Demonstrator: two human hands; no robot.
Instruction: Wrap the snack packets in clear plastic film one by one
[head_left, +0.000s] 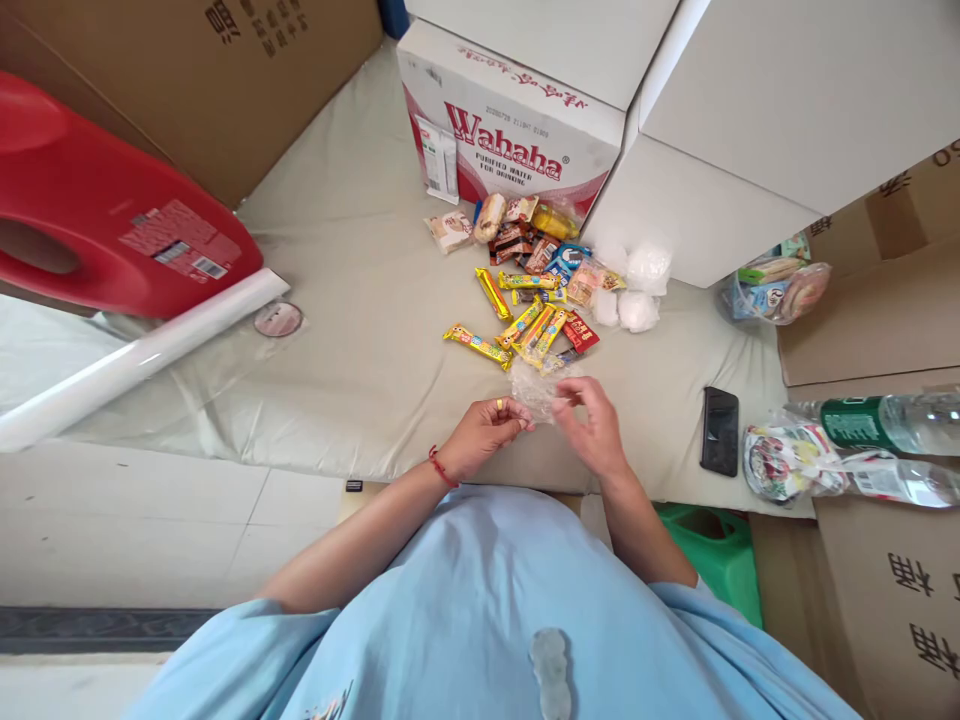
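A crumpled clear plastic bag [534,388] lies between my hands at the front of the covered surface. My left hand [487,435], with a ring and a red string bracelet, pinches the bag's near left edge. At the bag's right side is my right hand [592,425], thumb and fingers curved and apart, the fingertips at the plastic. Just beyond the bag lie several yellow snack bars [525,325] and a red packet [581,332]. Farther back are brown packets [511,242], a blue packet [568,260], a wrapped bread roll [490,218] and bundled white bags [646,270].
A Wahaha carton [517,130] and white boxes [720,190] stand behind the snacks. To the left are a red jug [127,220] and a white roll [150,350]. A phone [720,430], water bottle [892,422] and clear tub of snacks [776,288] are on the right.
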